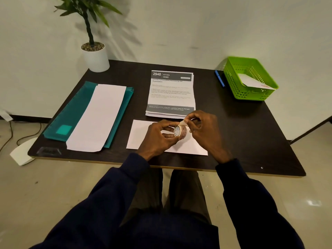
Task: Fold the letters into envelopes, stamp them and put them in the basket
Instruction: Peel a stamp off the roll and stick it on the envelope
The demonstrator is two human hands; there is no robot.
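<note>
A white envelope (139,133) lies flat near the table's front edge, partly under my hands. Just above it, my left hand (159,138) grips a small roll of stamps (179,131). My right hand (206,130) pinches the loose end of the stamp strip (185,122) at the roll's top. A stack of printed letters (170,94) lies behind the envelope. The green basket (233,83) stands at the back right with one stamped envelope (251,82) leaning inside it.
A teal folder (71,112) with long white envelopes (100,115) on it lies at the left. A blue pen (219,78) rests left of the basket. A potted plant (95,54) stands at the back left corner of the dark table (242,126).
</note>
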